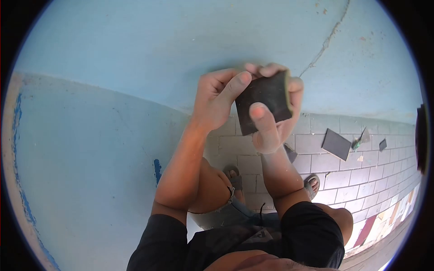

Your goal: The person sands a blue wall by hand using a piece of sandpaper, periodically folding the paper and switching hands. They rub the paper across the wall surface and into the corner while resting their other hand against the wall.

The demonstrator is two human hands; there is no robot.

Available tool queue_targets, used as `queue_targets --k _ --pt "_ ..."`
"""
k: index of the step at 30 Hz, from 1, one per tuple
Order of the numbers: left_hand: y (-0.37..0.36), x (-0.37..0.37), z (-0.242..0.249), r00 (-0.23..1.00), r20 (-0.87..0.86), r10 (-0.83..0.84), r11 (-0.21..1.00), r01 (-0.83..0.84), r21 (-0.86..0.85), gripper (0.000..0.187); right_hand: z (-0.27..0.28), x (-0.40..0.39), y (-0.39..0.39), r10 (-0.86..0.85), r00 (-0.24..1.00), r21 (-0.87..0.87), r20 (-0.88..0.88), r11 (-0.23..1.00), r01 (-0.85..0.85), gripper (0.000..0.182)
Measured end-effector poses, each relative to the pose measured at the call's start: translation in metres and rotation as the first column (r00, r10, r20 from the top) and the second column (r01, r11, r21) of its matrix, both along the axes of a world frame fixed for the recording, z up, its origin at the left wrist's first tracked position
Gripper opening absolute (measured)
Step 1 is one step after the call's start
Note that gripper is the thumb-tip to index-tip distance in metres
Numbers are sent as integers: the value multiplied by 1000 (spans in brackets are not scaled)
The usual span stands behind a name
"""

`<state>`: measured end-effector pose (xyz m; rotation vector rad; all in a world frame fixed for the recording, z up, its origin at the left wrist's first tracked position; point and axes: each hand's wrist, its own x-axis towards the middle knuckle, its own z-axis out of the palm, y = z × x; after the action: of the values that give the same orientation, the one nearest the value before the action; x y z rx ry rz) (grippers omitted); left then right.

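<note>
In front of the blue wall, both hands hold a dark, folded sheet of sandpaper [266, 95] with a pale yellowish edge on its right side. My left hand [219, 97] pinches its upper left corner, thumb on the near face. My right hand [270, 128] grips it from below and the right, thumb across the front and fingers curled behind its top and right edges. Pale dust coats the fingers and the right wrist. The sheet's far side is hidden.
A cracked light-blue wall [135, 49] stands ahead and to the left. On the tiled floor [348, 180] at right lie a dark rectangular sheet [336, 144], a green-handled scraper [360, 139] and a small dark piece [383, 144]. Another dark piece [290, 153] shows partly behind my right forearm.
</note>
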<state>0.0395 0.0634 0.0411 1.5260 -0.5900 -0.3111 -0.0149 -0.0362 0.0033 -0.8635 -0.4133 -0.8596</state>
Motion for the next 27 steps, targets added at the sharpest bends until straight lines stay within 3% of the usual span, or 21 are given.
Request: queue_targets --k 1,2,3,4,5,6,7,9,10,12,14,15,17,18,21,24,27 --pt "1 4 -9 990 136 31 999 -36 36 33 -13 -5 -4 -186 981 134 -64 972 193 51" --pt "2 5 -17 991 131 -1 998 -7 55 33 -28 -10 -6 -356 922 255 -153 887 385 48" --pt "3 3 -19 934 345 96 989 -129 75 36 -53 -9 -16 -383 908 278 -169 866 417 48" --pt "5 3 -20 819 547 171 968 -243 62 40 -86 0 -31 -650 721 33 -242 737 675 50" --pt "13 6 -22 823 552 133 974 -213 82 40 -107 7 -42 -854 466 -231 -234 514 826 52" --pt "23 10 -24 760 625 176 960 -273 61 42 -116 12 -46 -864 441 -219 -244 492 842 52" --pt "28 12 -23 693 686 221 943 -332 31 44 -121 13 -48 -910 348 -357 -226 410 839 55" --pt "34 7 -20 679 691 247 928 -372 34 46 -130 18 -52 -973 191 -560 -132 233 795 59" --pt "36 7 -18 653 697 297 900 -435 23 48 -124 28 -57 -974 177 -554 -141 226 801 59" --pt "37 8 -16 646 689 330 886 -463 11 48 -107 54 -75 -991 75 -381 111 27 924 56" --pt "42 3 -17 654 661 367 863 -504 19 47 -55 63 -101 -965 -47 -277 260 -121 953 55" --pt "43 2 -16 657 644 392 859 -513 0 43 -47 62 -105 -966 -42 -292 257 -119 949 55" --pt "48 1 -14 656 629 418 853 -522 -23 39 -35 63 -107 -940 -121 -329 318 -229 916 53" --pt "52 -1 -15 645 625 439 824 -567 7 39 -45 54 -98 -951 -72 -423 301 -201 883 52" --pt "58 -2 -11 640 591 490 792 -611 5 38 -168 75 -59 -977 -14 -446 212 -109 888 50" --pt "58 1 -9 660 569 491 789 -613 29 34 -201 80 -48 -982 16 -444 186 -69 894 48" --pt "64 -10 -5 687 577 441 795 -598 105 32 -100 68 -76 -980 -119 -425 161 -177 888 51"
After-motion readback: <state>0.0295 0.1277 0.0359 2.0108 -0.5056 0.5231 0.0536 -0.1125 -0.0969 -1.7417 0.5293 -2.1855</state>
